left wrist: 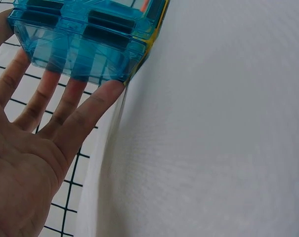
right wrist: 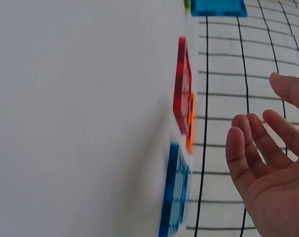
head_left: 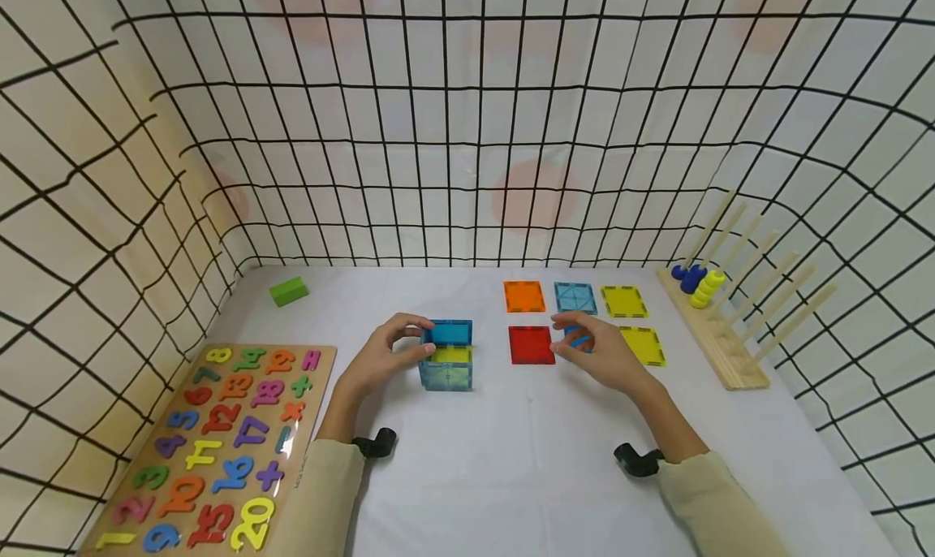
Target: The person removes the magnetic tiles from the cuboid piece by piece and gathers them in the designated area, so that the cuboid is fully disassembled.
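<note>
the two hands are well apart here, each doing its own thing. the left hand [head_left: 381, 356] is gripping the left side of a little see-through tile box [head_left: 447, 377], thumb toward the front edge and fingers toward the back, and from the left wrist you can see the other fingertips up against the blue plastic. the box sits upright on the white worktop [head_left: 504, 476], kinda left of middle, open on top, blue walls with yellow showing down at the bottom. the right hand [head_left: 605, 356] isn't holding anything, thumb and fingers are spread with a gap between, hovering over a darker blue tile [right wrist: 171, 190] that it partly covers from above. just left of that one is a red tile [head_left: 532, 346], and a front yellow tile [head_left: 644, 347] pokes out past the hand on the other side. behind those there's a second row: orange tile [head_left: 523, 296], pale blue tile [head_left: 575, 298], back yellow tile [head_left: 624, 302], all lying flat. further out to the right is a wooden peg rack [head_left: 739, 372] with blue beads [head_left: 692, 279] and yellow beads [head_left: 706, 290] near its far end. over on the left there's a number board [head_left: 326, 356] with colourful numerals, and a green block [head_left: 289, 291] lies beyond it near the gridded backdrop [head_left: 462, 167].
</note>
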`<state>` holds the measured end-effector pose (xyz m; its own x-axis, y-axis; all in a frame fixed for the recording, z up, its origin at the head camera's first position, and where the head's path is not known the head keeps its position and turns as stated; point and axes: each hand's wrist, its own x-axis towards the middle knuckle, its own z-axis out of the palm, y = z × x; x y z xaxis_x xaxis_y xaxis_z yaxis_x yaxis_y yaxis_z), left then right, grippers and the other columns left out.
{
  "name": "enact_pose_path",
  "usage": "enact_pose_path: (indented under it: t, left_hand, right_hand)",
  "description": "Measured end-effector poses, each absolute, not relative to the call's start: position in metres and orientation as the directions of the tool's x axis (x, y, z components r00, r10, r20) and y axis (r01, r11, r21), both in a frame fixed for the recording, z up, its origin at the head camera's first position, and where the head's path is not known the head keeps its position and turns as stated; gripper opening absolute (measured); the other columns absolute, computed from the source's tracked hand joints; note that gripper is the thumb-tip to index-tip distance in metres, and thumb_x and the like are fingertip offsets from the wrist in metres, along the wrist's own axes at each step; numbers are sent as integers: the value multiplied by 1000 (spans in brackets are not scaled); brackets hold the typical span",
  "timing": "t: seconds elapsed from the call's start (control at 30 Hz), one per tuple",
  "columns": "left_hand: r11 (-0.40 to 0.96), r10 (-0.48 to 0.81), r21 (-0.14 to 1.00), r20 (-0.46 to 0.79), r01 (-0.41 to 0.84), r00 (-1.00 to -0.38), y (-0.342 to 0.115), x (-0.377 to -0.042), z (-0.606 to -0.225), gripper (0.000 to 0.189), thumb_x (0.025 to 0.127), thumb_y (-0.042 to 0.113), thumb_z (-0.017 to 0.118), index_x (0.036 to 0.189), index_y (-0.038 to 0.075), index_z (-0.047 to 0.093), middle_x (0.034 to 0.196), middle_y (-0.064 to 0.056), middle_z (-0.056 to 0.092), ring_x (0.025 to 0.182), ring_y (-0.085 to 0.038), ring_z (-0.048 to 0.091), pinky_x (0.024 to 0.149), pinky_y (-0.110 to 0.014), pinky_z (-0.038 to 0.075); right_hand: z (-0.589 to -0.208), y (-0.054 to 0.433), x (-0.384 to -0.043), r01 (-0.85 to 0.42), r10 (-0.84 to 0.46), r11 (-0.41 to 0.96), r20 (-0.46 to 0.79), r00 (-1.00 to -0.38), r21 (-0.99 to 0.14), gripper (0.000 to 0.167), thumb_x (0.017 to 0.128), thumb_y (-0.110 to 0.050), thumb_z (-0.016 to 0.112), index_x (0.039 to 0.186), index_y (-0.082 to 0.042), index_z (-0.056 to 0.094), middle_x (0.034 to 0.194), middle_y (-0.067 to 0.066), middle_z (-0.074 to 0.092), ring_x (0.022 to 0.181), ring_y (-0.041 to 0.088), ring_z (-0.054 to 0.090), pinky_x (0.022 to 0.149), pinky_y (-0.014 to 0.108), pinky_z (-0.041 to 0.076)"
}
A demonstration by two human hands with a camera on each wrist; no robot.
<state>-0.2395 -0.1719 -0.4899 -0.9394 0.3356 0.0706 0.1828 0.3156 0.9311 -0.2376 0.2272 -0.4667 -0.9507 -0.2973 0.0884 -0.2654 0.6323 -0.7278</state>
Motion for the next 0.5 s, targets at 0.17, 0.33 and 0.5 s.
enact_pose_path:
  t: [0.17, 0.33, 0.5]
  left_hand:
    - [316, 339, 930, 77, 191, -937, -170, -239, -490, 39, 95, 35, 74, 131, 24, 64, 144, 2, 56, 136, -30, 51, 116, -68, 33]
    - [318, 338, 927, 85, 199, -937, -170, -239, -490, 40, 95, 36, 74, 132, 23, 64, 143, 3, 57, 136, -29, 51, 117, -68, 32]
    - [323, 332, 925, 85, 198, -939, -171, -239, -491, 38, 97, 38, 71, 131, 23, 64, 142, 5, 58, 135, -28, 52, 115, -65, 37]
  right_hand:
    - [-470, 202, -236, -277, -329, 579, 91, -940, -767, 50, 95, -34, 75, 139, -15, 61, 132, 8, 67, 100, 20, 64, 85, 27, 57]
    - [-472, 179, -233, -269, -342, 573, 72, -937, -774, 48, 94, -35, 76, 138, -21, 63, 110, 3, 71, 91, 19, 64, 76, 27, 57]
    - [-474, 161, -232, -312, -398, 529, 95, -913, -789, 48, 94, -36, 76, 137, -19, 64, 116, 6, 73, 89, 17, 65, 76, 29, 59]
